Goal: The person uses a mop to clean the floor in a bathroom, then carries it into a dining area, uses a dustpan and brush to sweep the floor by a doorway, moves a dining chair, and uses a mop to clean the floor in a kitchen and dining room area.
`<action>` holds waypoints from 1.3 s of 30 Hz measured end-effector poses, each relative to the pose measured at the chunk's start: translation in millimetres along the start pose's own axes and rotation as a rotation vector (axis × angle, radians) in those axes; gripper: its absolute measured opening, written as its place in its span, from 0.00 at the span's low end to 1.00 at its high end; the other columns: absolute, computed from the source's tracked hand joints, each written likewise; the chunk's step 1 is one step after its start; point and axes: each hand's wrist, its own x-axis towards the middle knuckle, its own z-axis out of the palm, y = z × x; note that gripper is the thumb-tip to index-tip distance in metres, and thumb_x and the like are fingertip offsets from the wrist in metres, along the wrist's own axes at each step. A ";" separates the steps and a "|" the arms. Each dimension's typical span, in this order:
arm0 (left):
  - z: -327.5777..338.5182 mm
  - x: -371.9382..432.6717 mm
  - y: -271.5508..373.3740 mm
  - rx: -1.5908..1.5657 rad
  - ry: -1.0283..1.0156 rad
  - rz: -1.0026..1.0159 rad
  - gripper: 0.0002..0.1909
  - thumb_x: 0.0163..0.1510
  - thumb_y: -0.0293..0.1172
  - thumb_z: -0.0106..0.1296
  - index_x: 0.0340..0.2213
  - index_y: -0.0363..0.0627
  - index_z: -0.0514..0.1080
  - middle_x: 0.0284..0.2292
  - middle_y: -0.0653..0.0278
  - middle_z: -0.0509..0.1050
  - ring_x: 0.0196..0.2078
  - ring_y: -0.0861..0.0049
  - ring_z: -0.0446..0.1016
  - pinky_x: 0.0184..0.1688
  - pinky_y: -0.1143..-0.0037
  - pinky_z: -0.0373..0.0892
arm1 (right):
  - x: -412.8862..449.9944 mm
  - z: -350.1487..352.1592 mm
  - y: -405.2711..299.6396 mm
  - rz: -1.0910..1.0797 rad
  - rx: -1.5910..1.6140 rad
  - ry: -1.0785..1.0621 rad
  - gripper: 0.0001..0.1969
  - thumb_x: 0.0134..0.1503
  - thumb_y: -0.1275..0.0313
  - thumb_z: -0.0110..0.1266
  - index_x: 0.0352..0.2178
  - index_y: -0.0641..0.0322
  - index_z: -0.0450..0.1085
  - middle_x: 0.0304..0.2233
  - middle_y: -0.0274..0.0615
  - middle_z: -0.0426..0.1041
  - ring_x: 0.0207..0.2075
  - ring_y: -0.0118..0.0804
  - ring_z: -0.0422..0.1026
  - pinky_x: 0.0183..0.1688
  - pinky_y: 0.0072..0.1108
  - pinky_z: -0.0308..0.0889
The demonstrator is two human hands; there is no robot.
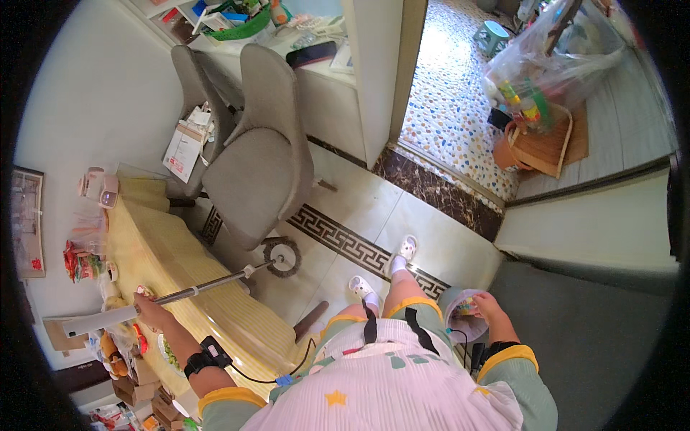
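My left hand grips the shaft of a long-handled spin mop, whose white handle end points to the lower left. The mop's round grey-fringed head rests on the tiled floor beside the grey chair. On the other side of my body, my right hand is at the rim of a lined waste bin. Colourful wrappers show inside the bin near its fingers; whether the hand holds one of them I cannot tell.
Grey upholstered chairs stand by a white desk. A table with a yellow striped cloth runs along the left. A doorway with a dark marble threshold opens at the upper right, beside a white cabinet. A grey surface lies at the right.
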 end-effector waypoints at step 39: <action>306.1 -25.1 -41.5 0.193 -0.779 0.084 0.24 0.48 0.38 0.56 0.41 0.33 0.63 0.31 0.63 0.67 0.30 0.80 0.64 0.34 0.80 0.62 | -22.3 76.1 -151.7 -0.073 -0.218 0.082 0.14 0.50 0.67 0.44 0.36 0.65 0.67 0.29 0.42 0.70 0.24 0.35 0.71 0.23 0.26 0.64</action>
